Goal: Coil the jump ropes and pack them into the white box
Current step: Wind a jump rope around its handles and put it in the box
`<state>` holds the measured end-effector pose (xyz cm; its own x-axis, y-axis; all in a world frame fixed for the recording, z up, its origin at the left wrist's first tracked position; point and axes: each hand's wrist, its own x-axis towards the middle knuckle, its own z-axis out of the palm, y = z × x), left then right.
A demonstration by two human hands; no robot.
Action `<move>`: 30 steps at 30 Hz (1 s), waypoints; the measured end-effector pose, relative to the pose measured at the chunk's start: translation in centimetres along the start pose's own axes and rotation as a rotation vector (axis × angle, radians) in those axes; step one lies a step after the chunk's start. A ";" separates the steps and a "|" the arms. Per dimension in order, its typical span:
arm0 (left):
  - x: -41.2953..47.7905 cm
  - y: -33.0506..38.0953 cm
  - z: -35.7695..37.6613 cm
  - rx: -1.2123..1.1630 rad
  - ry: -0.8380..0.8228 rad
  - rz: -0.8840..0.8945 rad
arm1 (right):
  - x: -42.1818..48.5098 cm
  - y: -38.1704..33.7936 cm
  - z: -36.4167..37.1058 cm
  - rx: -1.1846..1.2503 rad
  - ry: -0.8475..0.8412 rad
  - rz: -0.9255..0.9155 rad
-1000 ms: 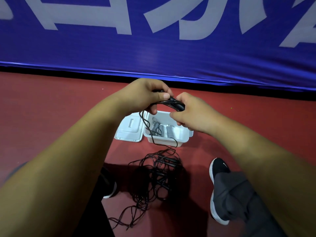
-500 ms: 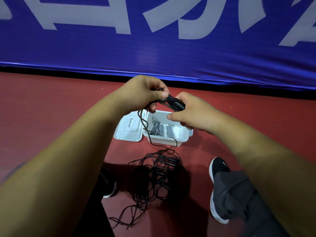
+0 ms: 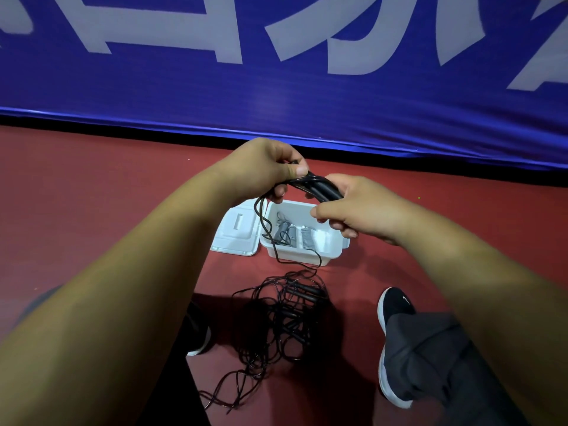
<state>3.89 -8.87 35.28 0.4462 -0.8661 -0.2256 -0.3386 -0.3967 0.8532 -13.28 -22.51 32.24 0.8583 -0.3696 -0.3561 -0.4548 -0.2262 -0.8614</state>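
The left hand (image 3: 264,170) grips the jump rope (image 3: 319,187) at centre frame, the right hand (image 3: 356,213) pinching its handles; both barely shifted since before; the white box (image 3: 295,256) sits open just below; banner (image 3: 276,99) lettering cropped, unreadable; shoe (image 3: 395,305) shows a swoosh.

Both forearms reach toward twelve o'clock. Left hand (image 3: 264,167) pinches the jump rope (image 3: 321,187). Right hand (image 3: 356,212), at its four o'clock, grips it too.

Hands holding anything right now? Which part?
Both hold one black jump rope: the left hand pinches one end of its handle-and-cord bundle, the right hand grips the other end. Loose cord hangs down.
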 end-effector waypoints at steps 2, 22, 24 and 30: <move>0.0 0.1 0.0 0.001 -0.010 -0.004 | 0.0 0.0 -0.1 -0.030 -0.002 0.007; -1.3 -0.6 -0.7 -0.034 -0.491 -0.167 | 0.5 0.3 -0.8 -0.144 0.207 -0.008; -1.6 -0.7 -1.0 -0.058 -0.593 -0.132 | 0.5 0.2 -1.0 -0.144 0.219 0.003; -2.1 -0.6 -1.7 -0.071 -0.723 -0.071 | 0.7 0.3 -1.5 -0.017 0.156 0.059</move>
<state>4.54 -6.33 36.06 -0.2022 -0.8331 -0.5148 -0.2641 -0.4598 0.8479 -13.17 -24.24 32.26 0.7834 -0.5178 -0.3437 -0.5081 -0.2150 -0.8340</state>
